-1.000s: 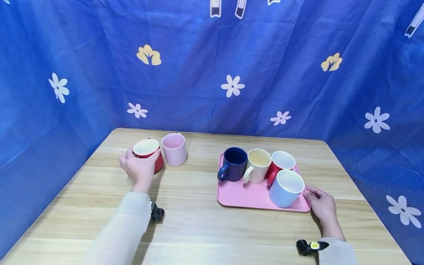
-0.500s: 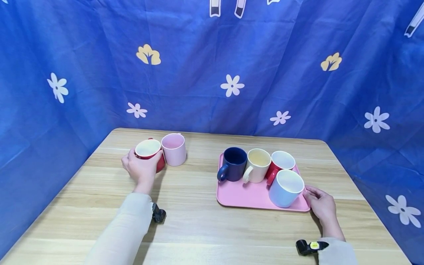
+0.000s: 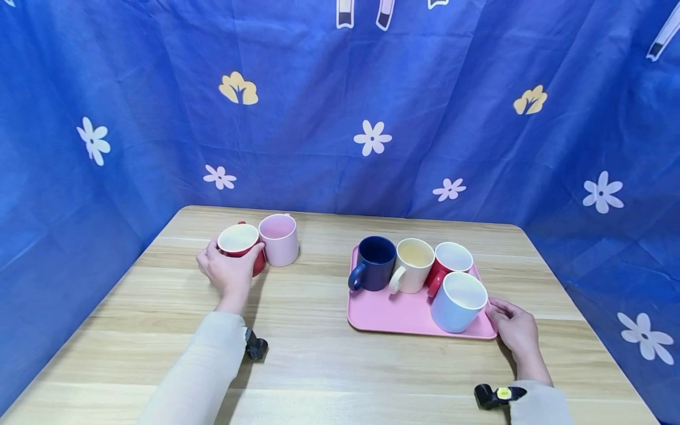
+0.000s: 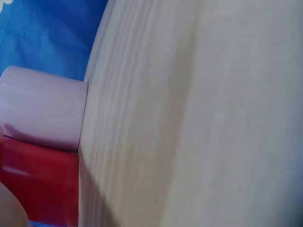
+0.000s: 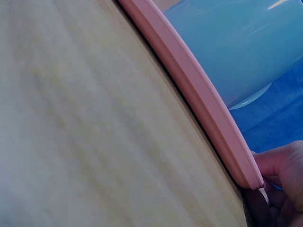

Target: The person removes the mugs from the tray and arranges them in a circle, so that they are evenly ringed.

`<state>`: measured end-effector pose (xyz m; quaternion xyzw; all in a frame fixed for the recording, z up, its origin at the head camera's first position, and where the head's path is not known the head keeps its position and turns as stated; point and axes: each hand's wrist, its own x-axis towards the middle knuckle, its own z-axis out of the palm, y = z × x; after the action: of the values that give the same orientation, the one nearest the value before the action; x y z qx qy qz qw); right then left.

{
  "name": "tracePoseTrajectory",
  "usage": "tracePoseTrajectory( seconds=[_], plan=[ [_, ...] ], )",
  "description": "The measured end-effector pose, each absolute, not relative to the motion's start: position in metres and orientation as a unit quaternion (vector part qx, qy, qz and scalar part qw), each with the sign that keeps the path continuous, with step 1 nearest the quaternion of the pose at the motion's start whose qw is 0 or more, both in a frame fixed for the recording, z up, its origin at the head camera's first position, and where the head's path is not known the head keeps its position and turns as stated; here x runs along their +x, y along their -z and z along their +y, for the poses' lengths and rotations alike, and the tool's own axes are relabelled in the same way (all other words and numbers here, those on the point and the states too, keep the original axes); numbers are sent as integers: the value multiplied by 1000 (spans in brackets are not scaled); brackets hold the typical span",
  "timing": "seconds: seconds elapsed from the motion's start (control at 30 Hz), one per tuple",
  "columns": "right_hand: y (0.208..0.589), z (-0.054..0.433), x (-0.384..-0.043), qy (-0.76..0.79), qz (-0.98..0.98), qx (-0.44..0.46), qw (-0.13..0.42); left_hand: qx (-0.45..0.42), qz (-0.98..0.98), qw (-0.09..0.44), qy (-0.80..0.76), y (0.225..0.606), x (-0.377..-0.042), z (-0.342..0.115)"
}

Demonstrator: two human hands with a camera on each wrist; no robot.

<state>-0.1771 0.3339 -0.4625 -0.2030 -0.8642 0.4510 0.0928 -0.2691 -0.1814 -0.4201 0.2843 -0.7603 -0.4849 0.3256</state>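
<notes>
My left hand grips a red mug with a white inside, thumb on its right side and fingers on its left. That mug stands against a pink mug on the table; in the left wrist view the red mug and pink mug touch side by side. At the right, my right hand pinches the near right corner of a pink tray. A light blue mug stands on the tray close to those fingers, and in the right wrist view the tray's rim lies flat on the table.
Along the tray's far side stand a navy mug, a cream mug and a second red mug, handles toward me. The wooden table meets a blue patterned cloth at the back.
My left hand and the red mug have shifted slightly right, closing the gap to the pink mug. The right hand and tray have stayed still.
</notes>
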Motion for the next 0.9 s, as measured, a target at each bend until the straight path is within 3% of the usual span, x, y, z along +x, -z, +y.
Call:
tracePoseTrajectory(
  seconds=[0.6,0.9],
  plan=[
    [466,333,-180,-453,-862,-208,97,273,-747,364,484,372,-276,-179],
    [466,335,-180,-449,-864,-210,93,209,-735,401,506,345,-279,-150]
  ],
)
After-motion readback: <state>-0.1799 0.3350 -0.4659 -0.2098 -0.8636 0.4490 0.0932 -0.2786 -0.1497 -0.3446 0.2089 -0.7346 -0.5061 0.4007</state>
